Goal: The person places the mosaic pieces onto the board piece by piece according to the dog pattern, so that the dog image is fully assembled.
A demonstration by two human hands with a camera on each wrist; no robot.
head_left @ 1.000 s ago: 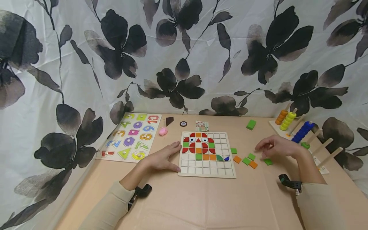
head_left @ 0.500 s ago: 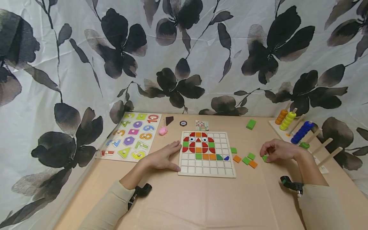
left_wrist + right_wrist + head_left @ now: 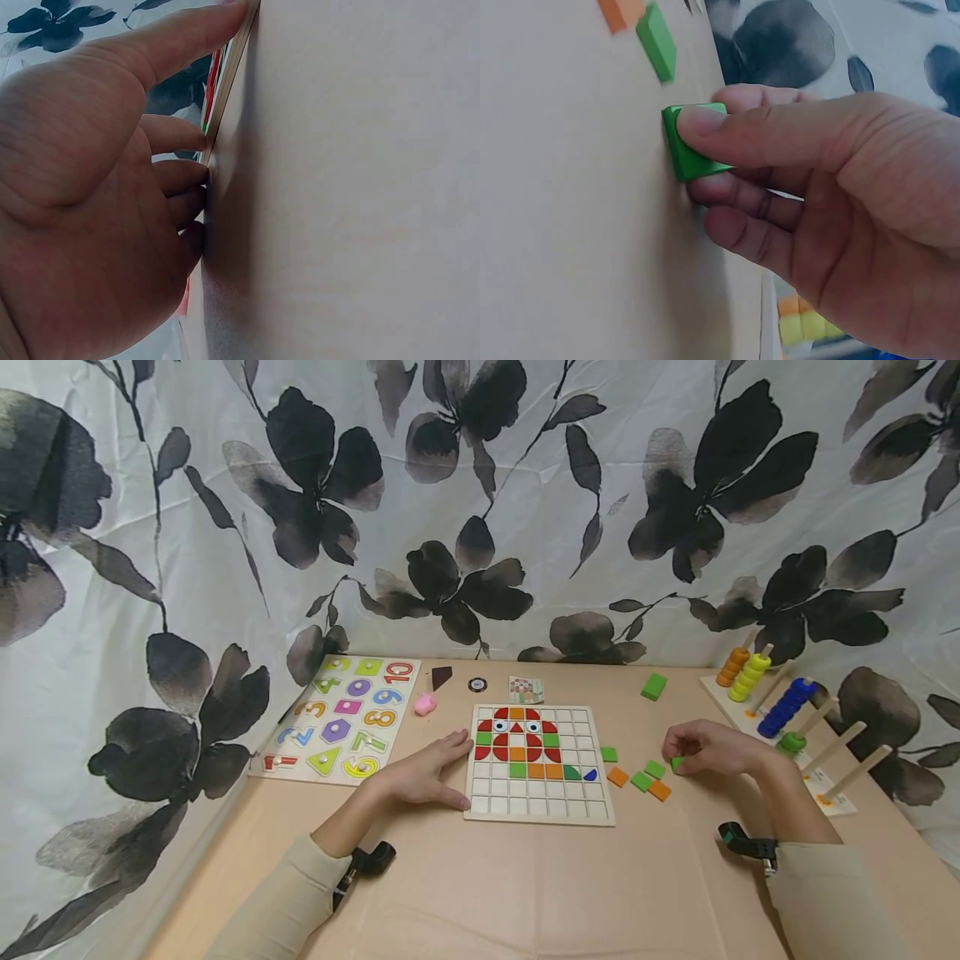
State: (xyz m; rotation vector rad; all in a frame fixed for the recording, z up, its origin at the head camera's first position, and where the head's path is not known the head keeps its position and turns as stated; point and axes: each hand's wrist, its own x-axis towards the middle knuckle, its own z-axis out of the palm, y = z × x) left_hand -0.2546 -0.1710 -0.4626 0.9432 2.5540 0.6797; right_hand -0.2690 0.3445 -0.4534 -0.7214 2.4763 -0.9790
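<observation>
Between thumb and fingers my right hand (image 3: 716, 748) pinches a green square tile (image 3: 699, 159), held just above the table to the right of the loose tiles. My left hand (image 3: 420, 774) rests with straight fingers and outstretched thumb against the left edge of a white grid board (image 3: 540, 808). In the left wrist view the thumb and fingertips touch the board's side. Red, green, orange and blue tiles fill part of the board's upper and middle squares, with two eye pieces among them. Several green and orange tiles (image 3: 659, 791) lie right of the board.
A number puzzle board (image 3: 300, 766) lies at the left. Behind the grid board are a small picture card (image 3: 527, 689), a round black token (image 3: 477, 684), a pink lump (image 3: 425, 703) and a dark piece (image 3: 442, 677). A green block (image 3: 654, 686) and a peg stacker (image 3: 842, 806) stand right.
My right hand has picked up the green tile from the table and shifted it slightly left. The left hand stays at the board's edge.
</observation>
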